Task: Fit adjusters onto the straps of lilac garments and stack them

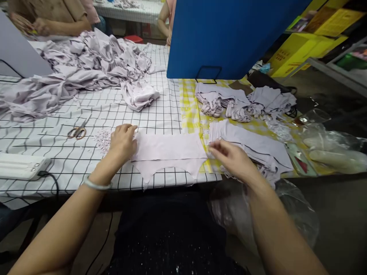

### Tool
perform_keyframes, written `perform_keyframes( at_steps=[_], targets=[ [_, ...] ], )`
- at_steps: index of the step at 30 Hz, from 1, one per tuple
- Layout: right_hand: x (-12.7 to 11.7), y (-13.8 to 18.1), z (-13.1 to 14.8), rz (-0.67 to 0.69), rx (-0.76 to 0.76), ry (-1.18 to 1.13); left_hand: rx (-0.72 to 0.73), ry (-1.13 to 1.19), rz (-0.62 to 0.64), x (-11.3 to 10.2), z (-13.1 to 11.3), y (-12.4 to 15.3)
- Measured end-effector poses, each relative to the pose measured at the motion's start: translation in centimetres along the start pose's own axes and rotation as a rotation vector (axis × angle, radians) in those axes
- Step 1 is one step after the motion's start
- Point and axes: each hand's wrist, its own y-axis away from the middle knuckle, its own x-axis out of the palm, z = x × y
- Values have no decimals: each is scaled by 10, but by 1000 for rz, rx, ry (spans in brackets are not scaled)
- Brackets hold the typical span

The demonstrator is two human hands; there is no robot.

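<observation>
A pale lilac fabric piece (169,147) lies flat and folded in front of me, its lower edge cut in curves with two pointed tabs. At its left end is my left hand (122,143), fingers bent and thumb apart, touching the cloth's edge. My right hand (231,156) is beside the right end, its fingers loosely stretched with a gap to the thumb. Just beyond that hand is a stack of similar fabric pieces (252,143). Small fabric scraps (103,140) lie left of my left hand, and scissors (77,131) rest farther left.
A large heap of lilac fabric (94,57) covers the back left. An upright blue panel (223,38) stands behind more stacked pieces (220,99). A white power bank (23,166) with a cable sits at left, plastic bags (338,149) at right. Other people sit across the table.
</observation>
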Motion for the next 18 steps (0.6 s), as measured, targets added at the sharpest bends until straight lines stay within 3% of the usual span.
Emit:
perform_keyframes(
  at_steps=[2, 3, 6, 9, 11, 14, 18],
  targets=[
    [11, 50, -17, 371, 73, -98, 176, 117, -58, 14, -18, 19],
    [23, 70, -27, 435, 136, -138, 273, 221, -50, 22, -32, 28],
    [72, 97, -53, 267, 288, -267, 495, 547, 84, 48, -82, 48],
    [106, 92, -62, 236, 290, -536, 535, 694, 277, 71, -121, 56],
    [106, 93, -58, 263, 215, -629, 507, 706, 358, 80, -132, 57],
    [83, 115, -50, 290, 137, -549, 509, 698, 377, 80, -133, 59],
    [44, 152, -36, 236, 201, -545, 536, 680, 369, 76, -135, 67]
  ],
)
